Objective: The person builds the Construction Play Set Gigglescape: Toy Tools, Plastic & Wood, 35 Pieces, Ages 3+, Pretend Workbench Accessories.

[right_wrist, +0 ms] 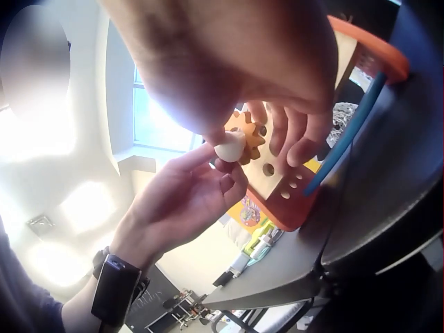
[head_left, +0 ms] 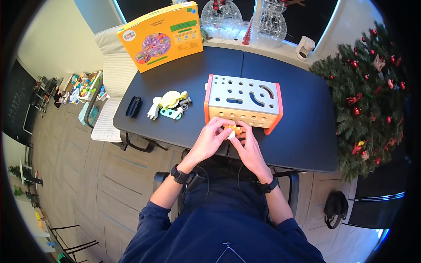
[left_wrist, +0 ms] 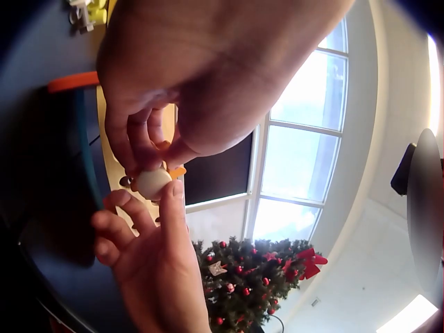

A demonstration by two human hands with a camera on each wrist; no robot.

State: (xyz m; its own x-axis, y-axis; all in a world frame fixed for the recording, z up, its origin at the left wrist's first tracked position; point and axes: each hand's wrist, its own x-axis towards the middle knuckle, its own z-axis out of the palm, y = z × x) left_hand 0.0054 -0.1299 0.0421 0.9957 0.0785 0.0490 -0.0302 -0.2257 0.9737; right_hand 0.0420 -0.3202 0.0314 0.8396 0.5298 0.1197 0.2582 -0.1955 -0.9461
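Note:
An orange gear (head_left: 237, 129) with a white rounded piece (head_left: 231, 135) against it is held between both hands at the front of a wooden toy box (head_left: 245, 98). My left hand (head_left: 209, 139) pinches the gear from the left with thumb and fingertips. From the other side my right hand (head_left: 251, 151) grips the white piece, its thumb on it and its fingers bent near the gear. The right wrist view shows the gear's teeth (right_wrist: 250, 139) beside the white piece (right_wrist: 230, 147). Fingers partly cover the gear in the left wrist view.
Left of the box lie a yellow toy piece (head_left: 171, 100), a teal strip (head_left: 170, 114), several small grey parts and a black case (head_left: 133, 107). A yellow carton (head_left: 162, 37) stands at the back left; a decorated tree (head_left: 368, 101) is at the right.

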